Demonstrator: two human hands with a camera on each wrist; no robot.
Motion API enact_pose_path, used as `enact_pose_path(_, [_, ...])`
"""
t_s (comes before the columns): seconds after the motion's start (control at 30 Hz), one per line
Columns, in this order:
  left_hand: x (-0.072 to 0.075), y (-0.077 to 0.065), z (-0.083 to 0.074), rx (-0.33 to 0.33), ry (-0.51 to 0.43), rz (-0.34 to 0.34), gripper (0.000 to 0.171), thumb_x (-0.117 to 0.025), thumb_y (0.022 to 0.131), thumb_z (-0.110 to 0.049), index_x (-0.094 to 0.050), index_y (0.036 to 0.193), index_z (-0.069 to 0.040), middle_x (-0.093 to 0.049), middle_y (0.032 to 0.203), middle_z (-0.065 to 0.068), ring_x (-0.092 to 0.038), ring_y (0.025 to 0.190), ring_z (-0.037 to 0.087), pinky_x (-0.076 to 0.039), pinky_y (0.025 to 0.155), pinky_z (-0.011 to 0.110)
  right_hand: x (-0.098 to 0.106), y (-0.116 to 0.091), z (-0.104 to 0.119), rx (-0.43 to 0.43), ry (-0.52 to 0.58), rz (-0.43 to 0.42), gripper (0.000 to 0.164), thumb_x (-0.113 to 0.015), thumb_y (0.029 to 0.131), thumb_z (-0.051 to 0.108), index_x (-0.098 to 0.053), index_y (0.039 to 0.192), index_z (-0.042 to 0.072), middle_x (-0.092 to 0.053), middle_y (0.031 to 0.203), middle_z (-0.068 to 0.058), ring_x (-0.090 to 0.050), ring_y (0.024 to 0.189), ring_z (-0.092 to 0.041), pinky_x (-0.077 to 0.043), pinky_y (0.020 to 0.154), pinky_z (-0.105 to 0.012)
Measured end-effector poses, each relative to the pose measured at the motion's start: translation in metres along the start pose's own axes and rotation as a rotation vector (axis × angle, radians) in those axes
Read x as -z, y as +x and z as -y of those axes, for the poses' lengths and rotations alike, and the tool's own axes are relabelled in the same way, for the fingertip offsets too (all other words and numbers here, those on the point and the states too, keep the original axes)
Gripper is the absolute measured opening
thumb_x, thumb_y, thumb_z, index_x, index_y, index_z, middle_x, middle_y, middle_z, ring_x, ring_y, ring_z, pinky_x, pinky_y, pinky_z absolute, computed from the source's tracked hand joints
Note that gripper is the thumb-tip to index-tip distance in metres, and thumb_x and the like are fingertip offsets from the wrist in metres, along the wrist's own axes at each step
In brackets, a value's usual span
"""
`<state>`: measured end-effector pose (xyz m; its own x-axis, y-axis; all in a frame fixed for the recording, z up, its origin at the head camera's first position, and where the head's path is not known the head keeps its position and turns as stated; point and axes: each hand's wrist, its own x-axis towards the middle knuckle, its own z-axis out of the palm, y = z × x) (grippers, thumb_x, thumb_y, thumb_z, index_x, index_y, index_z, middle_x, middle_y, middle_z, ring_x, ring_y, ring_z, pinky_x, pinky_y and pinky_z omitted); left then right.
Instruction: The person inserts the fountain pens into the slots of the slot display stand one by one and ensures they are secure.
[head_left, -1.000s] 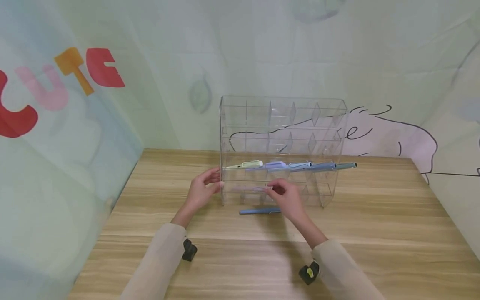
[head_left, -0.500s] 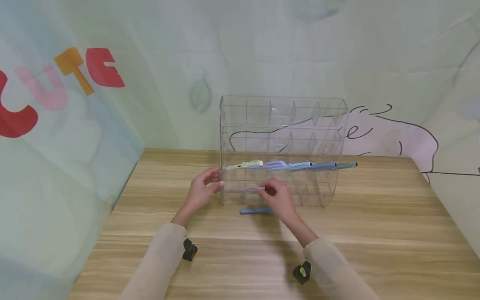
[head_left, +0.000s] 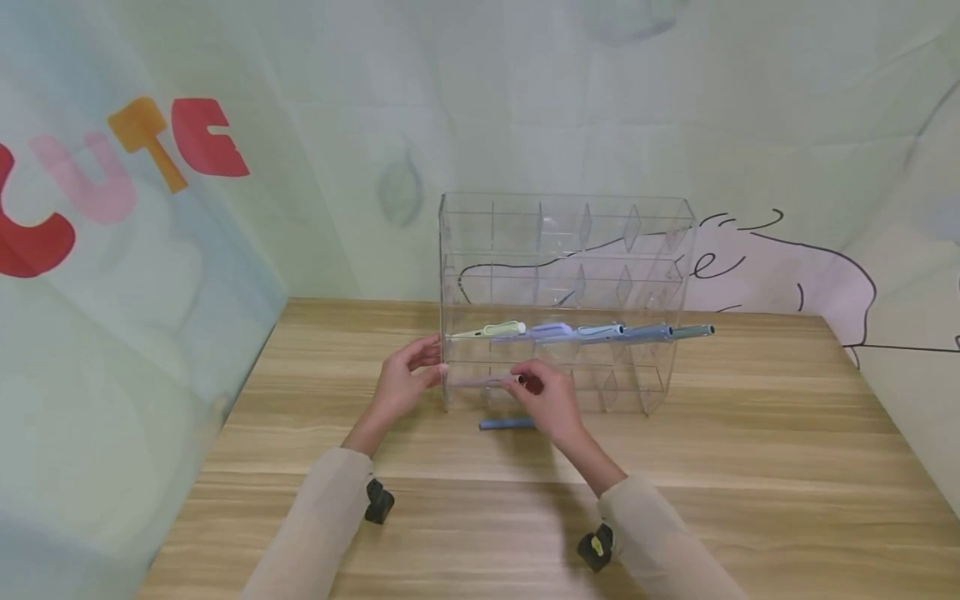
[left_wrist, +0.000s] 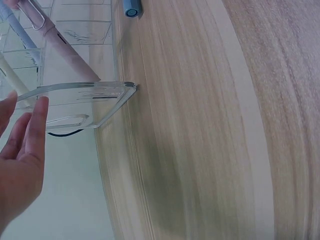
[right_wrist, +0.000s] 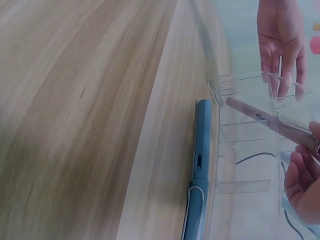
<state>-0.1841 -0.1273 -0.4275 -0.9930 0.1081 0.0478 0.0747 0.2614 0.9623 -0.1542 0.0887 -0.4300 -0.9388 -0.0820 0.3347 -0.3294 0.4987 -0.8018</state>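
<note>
A clear acrylic rack (head_left: 443,283) with several tiers stands upright on the table. My left hand (head_left: 405,382) rests against its left wall, fingers extended in the left wrist view. My right hand (head_left: 553,404) pinches a pale pink pen (right_wrist: 250,111) near its clip end, at the lowest tier. The pen tilts, its far end close to the rack's left wall; I cannot tell whether it touches. On the table before the rack lies a blue pen (right_wrist: 201,145), partly hidden by my right hand in the head view.
One tier up lie a pale green pen (head_left: 504,328), a lilac pen (head_left: 551,329), a light blue pen (head_left: 600,331) and darker pens to the right. Behind the wooden table (head_left: 787,433) hangs a printed cloth (head_left: 337,167).
My right hand has moved left with the pink pen, bringing its far end near the rack's left wall. The left hand and the rack have stayed in place.
</note>
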Motion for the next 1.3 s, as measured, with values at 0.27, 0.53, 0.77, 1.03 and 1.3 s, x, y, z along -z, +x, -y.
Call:
enact_pose_path(0.27, [0.000,0.001,0.000,0.032,-0.010,0.010,0.047,-0.061,0.083,0.007,-0.048,0.128,0.002,-0.057,0.113,0.023,-0.055,0.106,0.032,-0.056,0.075,0.023,0.002,-0.001,-0.001,-0.005,0.034,0.040,0.017,-0.072,0.078,0.010,-0.066,0.090,0.000,-0.061,0.076,-0.006,-0.054,0.066,-0.014,-0.051,0.057,-0.023])
enact_pose_path(0.53, [0.000,0.002,0.001,0.049,-0.014,0.009,0.047,-0.061,0.083,0.006,-0.048,0.128,0.001,-0.056,0.114,0.023,-0.055,0.106,0.032,-0.056,0.076,0.023,0.014,-0.004,-0.002,0.088,0.029,0.087,0.022,-0.069,0.078,-0.001,-0.066,0.100,-0.001,-0.062,0.082,-0.007,-0.055,0.068,-0.017,-0.052,0.056,-0.026])
enact_pose_path(0.77, [0.001,0.001,0.000,0.041,-0.020,0.015,0.047,-0.060,0.084,0.007,-0.047,0.129,0.002,-0.055,0.116,0.025,-0.055,0.106,0.032,-0.056,0.076,0.023,0.017,-0.004,-0.002,0.076,-0.014,0.117,0.018,-0.066,0.081,0.000,-0.066,0.100,-0.001,-0.063,0.081,-0.005,-0.056,0.070,-0.014,-0.052,0.058,-0.022])
enact_pose_path(1.03, [0.000,0.001,0.000,0.026,-0.015,0.015,0.046,-0.060,0.084,0.007,-0.048,0.128,0.003,-0.055,0.115,0.027,-0.055,0.105,0.033,-0.056,0.075,0.023,0.014,-0.003,-0.005,0.009,-0.005,0.100,0.012,-0.066,0.083,0.006,-0.066,0.095,0.002,-0.064,0.078,-0.002,-0.056,0.068,-0.012,-0.051,0.059,-0.023])
enact_pose_path(1.3, [0.000,0.001,-0.001,0.044,-0.026,0.013,0.046,-0.060,0.084,0.006,-0.048,0.128,0.002,-0.054,0.116,0.026,-0.054,0.106,0.033,-0.056,0.076,0.023,0.015,-0.002,-0.007,-0.002,0.026,0.099,0.011,-0.066,0.083,0.007,-0.065,0.093,0.002,-0.063,0.077,-0.002,-0.055,0.066,-0.012,-0.050,0.057,-0.023])
